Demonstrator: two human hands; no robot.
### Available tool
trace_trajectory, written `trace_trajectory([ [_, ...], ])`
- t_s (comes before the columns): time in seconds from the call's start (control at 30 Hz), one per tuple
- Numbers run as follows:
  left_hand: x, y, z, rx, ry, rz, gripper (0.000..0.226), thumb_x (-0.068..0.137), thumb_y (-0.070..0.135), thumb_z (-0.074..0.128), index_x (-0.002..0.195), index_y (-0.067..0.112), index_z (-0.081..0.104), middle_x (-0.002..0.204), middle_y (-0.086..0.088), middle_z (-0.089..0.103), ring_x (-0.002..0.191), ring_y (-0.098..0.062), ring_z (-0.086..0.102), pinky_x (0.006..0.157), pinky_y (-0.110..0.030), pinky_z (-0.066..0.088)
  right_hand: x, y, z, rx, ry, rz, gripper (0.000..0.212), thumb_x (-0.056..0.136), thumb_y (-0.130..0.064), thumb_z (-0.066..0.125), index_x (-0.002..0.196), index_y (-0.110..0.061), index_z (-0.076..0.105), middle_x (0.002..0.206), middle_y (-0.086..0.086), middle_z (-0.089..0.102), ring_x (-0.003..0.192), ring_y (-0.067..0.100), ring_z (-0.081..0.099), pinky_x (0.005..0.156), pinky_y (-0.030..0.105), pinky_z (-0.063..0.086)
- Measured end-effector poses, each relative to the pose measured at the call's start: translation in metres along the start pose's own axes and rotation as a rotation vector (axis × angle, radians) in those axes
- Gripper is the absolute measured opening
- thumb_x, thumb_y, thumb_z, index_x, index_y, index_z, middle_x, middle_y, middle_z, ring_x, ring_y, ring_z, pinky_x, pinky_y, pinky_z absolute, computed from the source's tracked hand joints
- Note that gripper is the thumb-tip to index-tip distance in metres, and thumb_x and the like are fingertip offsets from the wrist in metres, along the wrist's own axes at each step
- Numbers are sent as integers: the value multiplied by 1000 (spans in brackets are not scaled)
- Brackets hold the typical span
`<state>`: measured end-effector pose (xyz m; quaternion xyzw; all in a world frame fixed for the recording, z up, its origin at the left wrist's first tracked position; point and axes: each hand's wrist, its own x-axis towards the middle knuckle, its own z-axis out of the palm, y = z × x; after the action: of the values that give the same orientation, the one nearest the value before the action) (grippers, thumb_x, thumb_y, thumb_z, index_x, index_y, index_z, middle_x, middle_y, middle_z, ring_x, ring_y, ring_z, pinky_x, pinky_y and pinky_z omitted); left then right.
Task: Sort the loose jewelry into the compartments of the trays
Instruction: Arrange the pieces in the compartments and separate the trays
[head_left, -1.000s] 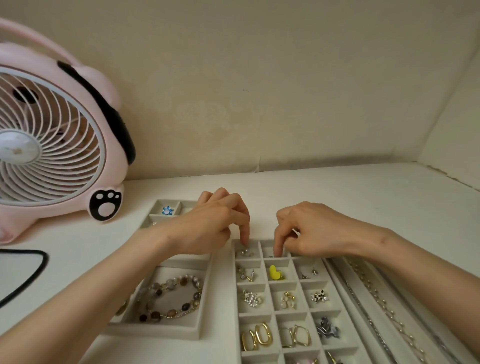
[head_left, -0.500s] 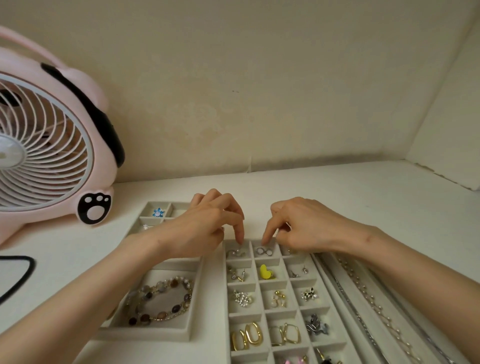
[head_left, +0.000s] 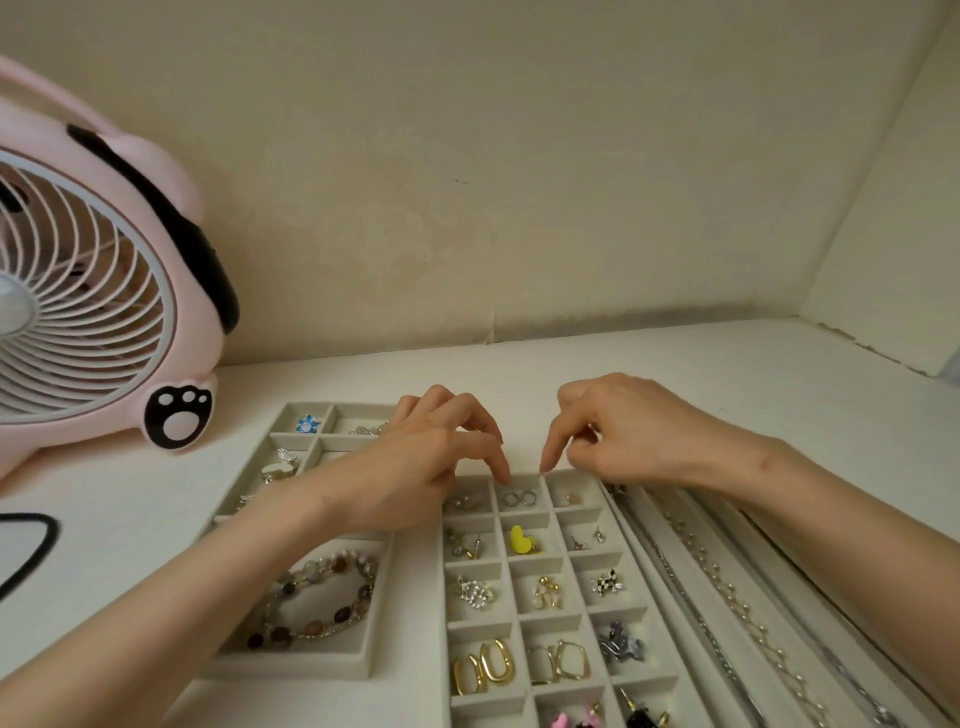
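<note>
A grey grid tray (head_left: 567, 620) of small compartments holds earrings. Its far middle compartment holds two small silver hoops (head_left: 518, 498). My left hand (head_left: 415, 462) hovers over the tray's far left corner, index finger pointing down at the far rim, nothing in it. My right hand (head_left: 618, 431) hovers over the far right corner, index fingertip at the rim beside the hoops, other fingers curled, nothing visibly held. A yellow earring (head_left: 521, 539) lies one compartment nearer. Left of the grid, a second tray (head_left: 311, 662) holds a beaded bracelet (head_left: 317, 597).
A pink fan (head_left: 98, 291) stands at the left with a black cable (head_left: 26, 551) in front of it. A long tray (head_left: 670, 582) with chain necklaces (head_left: 727, 592) lies to the right under my right forearm. Walls close the back and right side.
Both index fingers have lifted out of the far compartments to the tray's rim. The two silver hoops now lie uncovered in the far middle compartment. The camera view shifted slightly.
</note>
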<state>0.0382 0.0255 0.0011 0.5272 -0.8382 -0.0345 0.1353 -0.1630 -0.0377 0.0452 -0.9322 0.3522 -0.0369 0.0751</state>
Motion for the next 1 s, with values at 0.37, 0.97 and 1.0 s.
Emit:
trace_trajectory([
  [0.37,1,6,5,-21,-6,0,52,84,-4,44,108,40,60,123,18,40,109,-4,25,87,-17,18,-8,16,9,-23,-74,-5,10,84,-29,65,86,-36,72,79,-8,50,76,6,49,66,22,38],
  [0.97,11,18,7,-65,75,6,47,83,-4,45,105,36,60,122,15,42,106,-4,26,87,-22,20,-2,15,38,-185,179,-27,11,88,-29,56,90,-27,45,83,-12,52,73,13,44,64,25,23],
  [1.0,13,18,7,-62,75,-2,46,84,-3,45,105,35,61,122,15,42,106,-5,26,87,-23,19,-1,14,38,-195,190,-26,11,89,-28,55,90,-27,44,81,-12,51,72,14,44,64,26,23],
])
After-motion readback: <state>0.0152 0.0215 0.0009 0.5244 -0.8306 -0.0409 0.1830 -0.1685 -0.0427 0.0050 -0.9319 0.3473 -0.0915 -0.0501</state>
